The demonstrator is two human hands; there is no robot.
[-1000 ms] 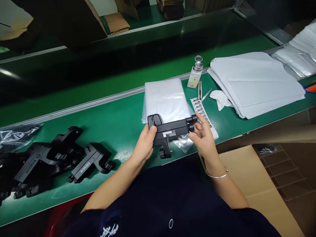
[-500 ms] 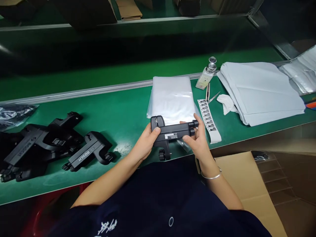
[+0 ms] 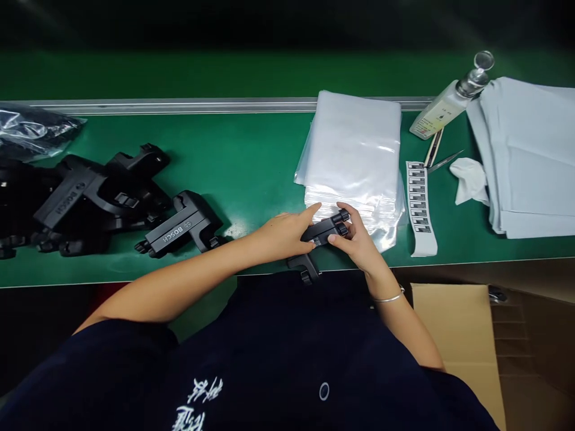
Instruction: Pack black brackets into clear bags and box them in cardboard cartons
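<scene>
A black plastic tool bracket [image 3: 322, 230] with knobs at one end hangs over the table's front edge, close to my body. My right hand [image 3: 362, 245] grips its knobbed end between thumb and fingers. Across its other end lies my left hand [image 3: 287, 236], thumb on the label and index finger stretched out; this hand hides much of the bracket. Just behind both hands is a stack of clear plastic bags [image 3: 357, 149]. To the left, a similar bracket marked BOSCH [image 3: 177, 230] rests on the table near my left forearm.
More black brackets [image 3: 76, 197] are heaped at the left, below a plastic-wrapped bundle [image 3: 36, 129]. At the right lie a label strip [image 3: 420, 206], tweezers [image 3: 444, 161], a pump bottle [image 3: 442, 108], crumpled tissue [image 3: 469, 179] and white sheets [image 3: 534, 155]. A cardboard box [image 3: 453, 335] stands below.
My left hand has slid right along the bracket, over its label. The bracket has tilted, knobbed end up, while my right hand keeps its hold. The view has tipped downward.
</scene>
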